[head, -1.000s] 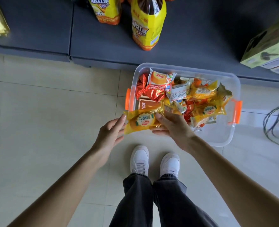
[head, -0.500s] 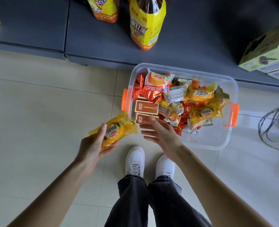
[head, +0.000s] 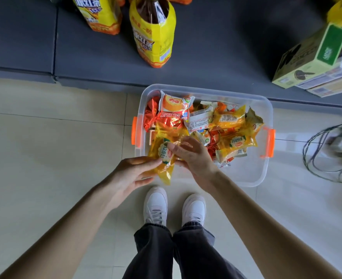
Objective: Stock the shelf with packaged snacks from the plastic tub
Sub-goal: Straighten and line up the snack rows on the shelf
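Your left hand (head: 134,174) is back at the near left corner of the plastic tub (head: 266,109); half a second ago it was well to the left of the tub. It grips the yellow packet (head: 165,158), with the thumb on top and the fingers curled under it. The packet now hangs over the tub's near left corner, tilted, with its lower end outside the rim.

Your right hand (head: 194,160) was flat and relaxed over the near rim of the tub. Now its fingers are curled and pinch the yellow wrapping just above your left thumb. This part is blurred, so I cannot tell if it is the same packet or a second one.

The other snacks (head: 230,117) lie in the far half of the tub, as before. The tub stands on the floor, touching the front of the dark shelf (head: 216,57). On the shelf, behind the tub, stands a yellow bottle (head: 153,37). A green box (head: 310,59) is behind the tub to the right.
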